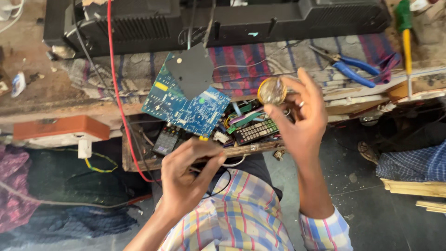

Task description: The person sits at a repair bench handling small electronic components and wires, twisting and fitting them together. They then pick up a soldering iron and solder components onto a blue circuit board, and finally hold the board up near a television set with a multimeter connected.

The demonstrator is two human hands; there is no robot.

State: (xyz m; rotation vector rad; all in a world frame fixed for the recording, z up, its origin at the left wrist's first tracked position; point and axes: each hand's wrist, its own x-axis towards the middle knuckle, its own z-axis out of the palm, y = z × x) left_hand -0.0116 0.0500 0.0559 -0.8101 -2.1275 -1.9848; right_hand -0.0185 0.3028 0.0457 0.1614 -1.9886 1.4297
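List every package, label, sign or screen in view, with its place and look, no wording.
Round tin: held up in the right hand, gold-coloured, shiny.
Yellow label: small rectangle on the blue circuit board at the bench edge.
Small packet: far left on the bench, white and blue, blurred.
No screens or signs show.

One blue circuit board (185, 106), two remote controls (254, 130), one blue-handled pliers (353, 69), one round tin (272, 90).
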